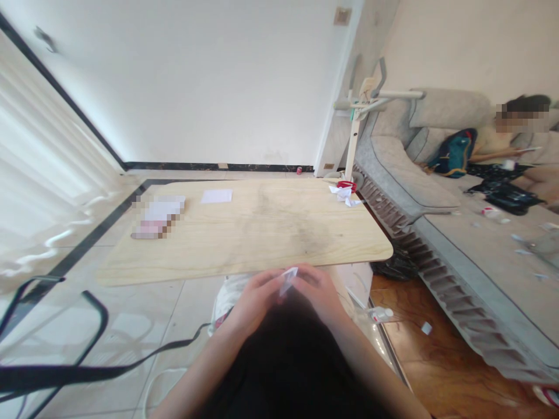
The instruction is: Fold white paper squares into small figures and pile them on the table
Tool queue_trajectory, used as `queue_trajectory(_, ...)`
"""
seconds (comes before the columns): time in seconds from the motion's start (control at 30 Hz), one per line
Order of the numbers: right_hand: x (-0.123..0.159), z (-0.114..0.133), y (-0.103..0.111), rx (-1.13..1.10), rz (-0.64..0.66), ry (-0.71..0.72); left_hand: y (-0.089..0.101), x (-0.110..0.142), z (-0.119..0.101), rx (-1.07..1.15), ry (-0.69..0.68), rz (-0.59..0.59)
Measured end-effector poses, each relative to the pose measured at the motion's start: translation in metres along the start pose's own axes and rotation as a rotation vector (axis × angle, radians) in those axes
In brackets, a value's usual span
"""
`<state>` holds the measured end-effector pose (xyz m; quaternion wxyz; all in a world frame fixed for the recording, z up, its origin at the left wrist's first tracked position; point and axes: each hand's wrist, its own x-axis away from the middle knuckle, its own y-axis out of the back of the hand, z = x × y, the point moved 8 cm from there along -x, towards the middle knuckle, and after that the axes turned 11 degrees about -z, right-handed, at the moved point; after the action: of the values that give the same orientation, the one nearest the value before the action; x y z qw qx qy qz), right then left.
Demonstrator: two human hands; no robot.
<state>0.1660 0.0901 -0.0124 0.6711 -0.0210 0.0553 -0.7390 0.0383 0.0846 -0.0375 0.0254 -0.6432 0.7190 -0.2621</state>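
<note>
Both my hands meet just below the near edge of the wooden table (244, 233), over my dark lap. My left hand (255, 297) and my right hand (317, 288) pinch a small folded piece of white paper (288, 279) between their fingertips. The paper stands up between the two hands, its top at the level of the table's edge. Dark hair or clothing covers the lower part of both hands.
On the table lie a white sheet (217, 196) at the far side, a blurred item (157, 216) at the left, and crumpled white paper with a red object (346, 192) at the far right. A grey sofa (437, 192) with a seated person (519, 134) stands right. Black straps (65, 361) hang left.
</note>
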Motion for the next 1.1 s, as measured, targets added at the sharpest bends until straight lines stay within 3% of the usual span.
queue_trajectory(0.13,-0.001,0.001,0.001,-0.005,-0.018,0.008,-0.004,0.001,-0.001,0.017,0.018,0.031)
queue_trajectory(0.53,-0.001,-0.001,0.002,-0.024,-0.050,-0.018,0.006,0.001,-0.008,-0.142,-0.119,-0.073)
queue_trajectory(0.8,-0.002,-0.005,0.005,-0.013,-0.034,-0.012,0.007,-0.001,-0.006,-0.155,-0.114,-0.082)
queue_trajectory(1.1,0.002,0.007,0.003,0.275,-0.030,0.162,0.003,0.008,-0.033,-0.550,-0.330,-0.094)
